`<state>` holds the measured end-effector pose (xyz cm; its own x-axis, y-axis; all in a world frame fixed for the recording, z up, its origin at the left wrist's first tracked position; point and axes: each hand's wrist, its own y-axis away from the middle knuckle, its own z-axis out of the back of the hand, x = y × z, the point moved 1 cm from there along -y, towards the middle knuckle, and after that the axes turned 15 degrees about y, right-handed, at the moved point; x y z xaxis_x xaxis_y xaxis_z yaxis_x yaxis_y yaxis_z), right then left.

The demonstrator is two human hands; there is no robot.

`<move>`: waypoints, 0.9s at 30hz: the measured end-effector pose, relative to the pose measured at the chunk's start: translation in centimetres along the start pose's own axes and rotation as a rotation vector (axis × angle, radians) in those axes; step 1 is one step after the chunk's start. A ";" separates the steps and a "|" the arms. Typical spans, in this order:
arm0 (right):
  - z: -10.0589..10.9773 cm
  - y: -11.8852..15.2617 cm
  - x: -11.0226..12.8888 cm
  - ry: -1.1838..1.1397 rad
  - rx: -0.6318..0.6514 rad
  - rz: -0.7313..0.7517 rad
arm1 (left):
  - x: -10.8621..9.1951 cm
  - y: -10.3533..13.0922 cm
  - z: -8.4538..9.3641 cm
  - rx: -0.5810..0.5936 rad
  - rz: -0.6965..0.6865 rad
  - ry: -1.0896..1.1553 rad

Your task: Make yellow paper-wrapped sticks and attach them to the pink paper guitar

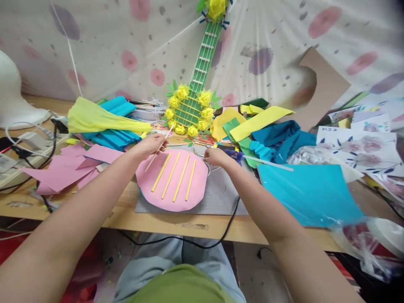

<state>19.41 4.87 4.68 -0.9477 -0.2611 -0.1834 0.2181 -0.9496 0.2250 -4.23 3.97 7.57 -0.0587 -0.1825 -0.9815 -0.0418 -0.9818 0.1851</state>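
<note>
My left hand [154,145] is closed around a thin stick [150,163], which slants over the upper left of a pink rounded board [175,202]. Several yellow sticks [172,176] lie on that board in slanting, roughly parallel rows. At the board's upper right edge is my right hand [216,157], its fingers pinched together; what they hold, if anything, is too small to make out. Just beside that hand lies a blue hot glue gun [234,155] with a pale glue stick [268,163] pointing right. The pink board rests on a grey cutting mat [225,193].
A green paper guitar [203,63] with yellow flowers leans on the back sheet. Pink paper [59,168] and yellow crepe paper [104,118] lie left. A blue sheet [306,189] lies right. A black cable [221,240] hangs over the table's front edge.
</note>
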 end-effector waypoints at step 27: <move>-1.6 -0.9 0.0 0.076 -0.260 -0.010 | 0.5 0.3 0.1 -0.055 -0.037 -0.086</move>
<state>19.59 5.41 2.95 -0.9321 -0.2547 -0.2576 0.2708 -0.9622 -0.0284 -4.38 3.62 7.11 -0.1431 -0.1430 -0.9793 0.0091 -0.9896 0.1432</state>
